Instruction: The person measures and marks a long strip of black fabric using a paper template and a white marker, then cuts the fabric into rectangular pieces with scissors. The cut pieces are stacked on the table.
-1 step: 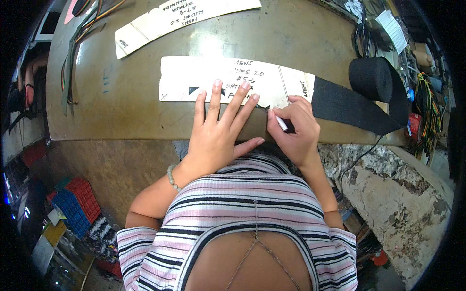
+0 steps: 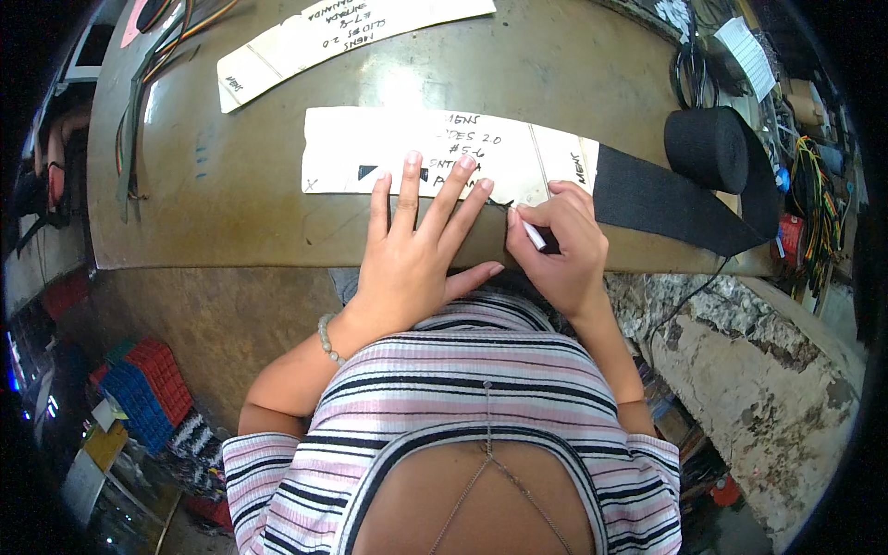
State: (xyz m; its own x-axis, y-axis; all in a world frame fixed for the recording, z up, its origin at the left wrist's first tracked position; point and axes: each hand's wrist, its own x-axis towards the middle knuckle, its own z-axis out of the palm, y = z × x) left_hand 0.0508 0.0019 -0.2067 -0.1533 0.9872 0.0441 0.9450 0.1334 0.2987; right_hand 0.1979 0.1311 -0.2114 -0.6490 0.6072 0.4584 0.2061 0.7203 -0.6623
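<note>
A cream card pattern piece [image 2: 365, 134] with handwriting and cut-out slots lies over a wide black fabric band [image 2: 661, 199]. Black shows through its slots and along part of its lower edge. My left hand [image 2: 404, 264] presses flat on the pattern's lower edge, fingers spread. Pinched in my right hand [image 2: 569, 250] is a short white chalk-like stick [image 2: 534, 235]. Its tip is at the lower edge of the pattern, just right of my left fingertips. The band runs right from under the pattern to its black roll [image 2: 698, 153], which stands on the table.
A second cream pattern piece [image 2: 296, 55] lies farther back on the brown table [image 2: 231, 222]. Coloured cords [image 2: 139, 120] hang at the far left; more cords [image 2: 814, 213] and a paper sheet [image 2: 746, 57] are at the right. Red and blue crates [image 2: 148, 393] stand on the floor, lower left.
</note>
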